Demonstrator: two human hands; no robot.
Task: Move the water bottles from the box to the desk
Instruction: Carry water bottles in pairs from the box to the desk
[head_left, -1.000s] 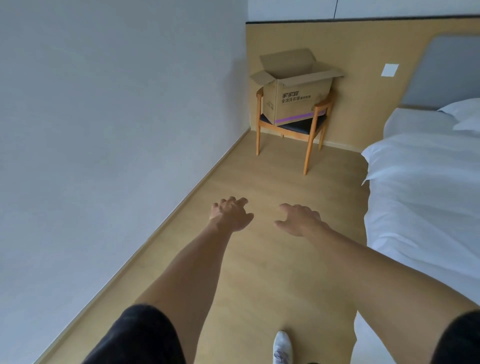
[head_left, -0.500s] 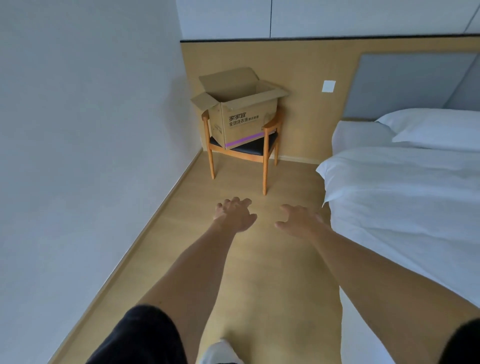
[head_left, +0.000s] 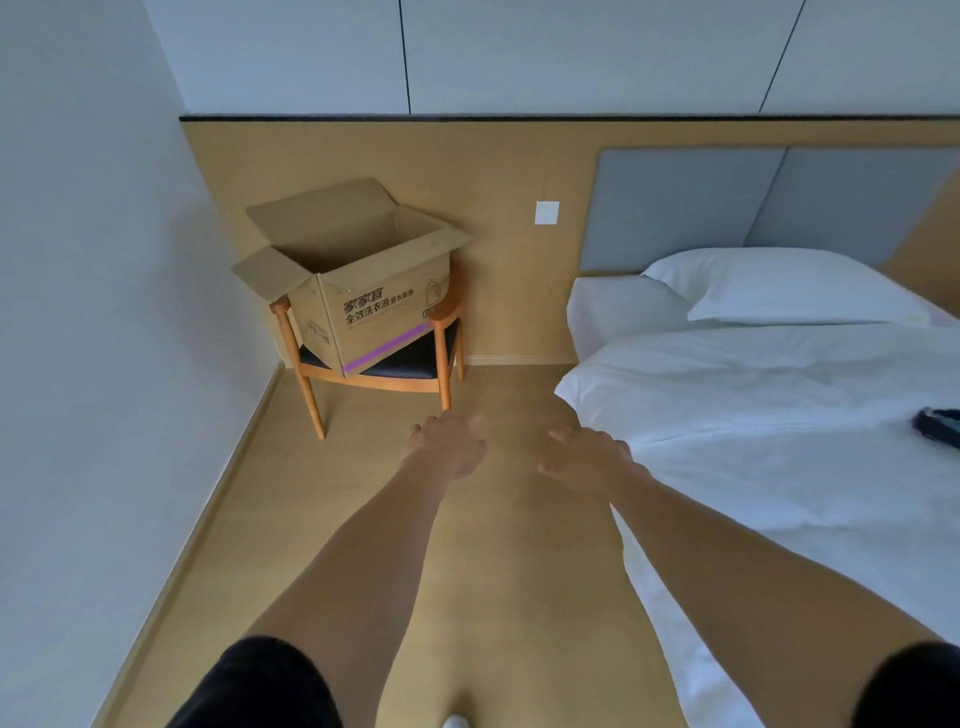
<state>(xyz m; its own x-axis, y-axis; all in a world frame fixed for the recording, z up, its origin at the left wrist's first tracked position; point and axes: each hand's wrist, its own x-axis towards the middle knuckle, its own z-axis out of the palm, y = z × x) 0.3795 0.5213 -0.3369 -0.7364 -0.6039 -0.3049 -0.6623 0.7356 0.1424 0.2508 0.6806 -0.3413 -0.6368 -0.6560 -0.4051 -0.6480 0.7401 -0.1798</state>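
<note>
An open cardboard box with printed text and a purple stripe stands on a wooden chair in the room's far left corner. Its flaps are up and its inside is hidden from here, so no water bottles show. No desk is in view. My left hand and my right hand are stretched out in front of me over the floor, well short of the chair. Both hold nothing, with fingers loosely bent.
A bed with white sheets and a pillow fills the right side. A dark object lies on it at the right edge. A white wall runs along the left. Wooden floor lies between wall and bed.
The box and chair have come closer and larger in view as I walk toward them. More of the bed shows. Both hands stay stretched out and hold nothing.
</note>
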